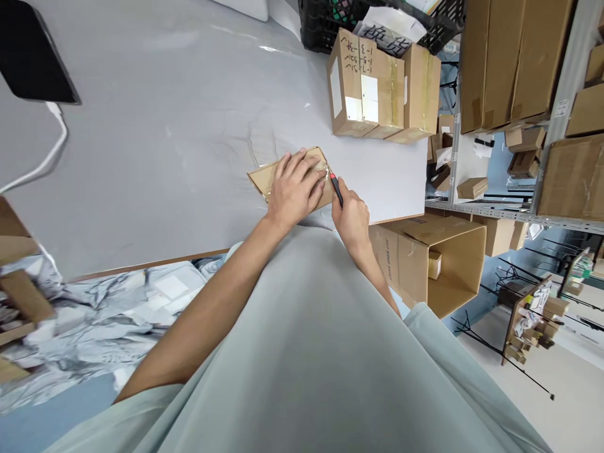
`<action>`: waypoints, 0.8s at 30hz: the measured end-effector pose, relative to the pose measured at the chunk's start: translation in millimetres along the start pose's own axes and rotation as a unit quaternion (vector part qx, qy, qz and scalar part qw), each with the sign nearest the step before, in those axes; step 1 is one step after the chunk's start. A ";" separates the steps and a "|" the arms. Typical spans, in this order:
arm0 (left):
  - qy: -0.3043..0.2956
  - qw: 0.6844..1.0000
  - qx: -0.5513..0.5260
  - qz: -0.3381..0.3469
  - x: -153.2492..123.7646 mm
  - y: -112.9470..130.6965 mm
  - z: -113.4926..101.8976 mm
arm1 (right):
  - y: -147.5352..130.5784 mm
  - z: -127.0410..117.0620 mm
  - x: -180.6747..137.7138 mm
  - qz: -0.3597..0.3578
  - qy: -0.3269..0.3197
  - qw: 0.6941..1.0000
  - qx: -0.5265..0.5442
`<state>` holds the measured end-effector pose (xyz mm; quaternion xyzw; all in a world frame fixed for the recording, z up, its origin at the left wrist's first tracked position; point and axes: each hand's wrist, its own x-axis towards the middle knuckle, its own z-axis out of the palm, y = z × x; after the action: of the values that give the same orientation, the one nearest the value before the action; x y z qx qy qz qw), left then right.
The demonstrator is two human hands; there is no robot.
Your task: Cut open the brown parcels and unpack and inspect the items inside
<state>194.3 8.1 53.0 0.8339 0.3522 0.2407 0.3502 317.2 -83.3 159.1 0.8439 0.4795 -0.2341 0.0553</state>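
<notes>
A small flat cardboard box (268, 177) sealed with clear tape lies near the front edge of the white table (189, 126). My left hand (296, 189) rests flat on its top with fingers spread, pressing it down. My right hand (352, 217) is closed around a black cutter with a red tip (336, 189). The cutter's tip touches the right end of the box, at the taped seam.
A larger taped cardboard box (372, 88) with handwriting stands at the back right of the table, a black crate (321, 25) behind it. A black device (28, 56) with a white cable sits far left. An open carton (438, 264) stands beside the table, and shelves of boxes (519, 63) fill the right.
</notes>
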 end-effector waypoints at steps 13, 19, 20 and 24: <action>-0.013 1.000 -0.020 -0.011 -0.7 6.9 -4.1 | -33.0 -30.2 -21.1 0.083 -0.056 0.993 -0.060; -0.006 0.999 -0.042 -0.003 -1.7 4.1 -3.7 | -26.6 -24.6 -39.1 0.110 -0.046 0.991 -0.058; -0.007 0.999 -0.047 -0.004 -1.8 4.1 -3.4 | -24.7 -24.1 -41.4 0.111 -0.045 0.991 -0.057; -0.003 0.998 -0.057 -0.010 -1.5 6.0 -2.9 | -17.0 -23.6 -43.1 0.099 -0.044 0.992 -0.059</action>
<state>193.9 5.1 59.2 0.8097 0.3449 0.2549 0.4007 292.5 -100.5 201.5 0.8712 0.4041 -0.2359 0.1487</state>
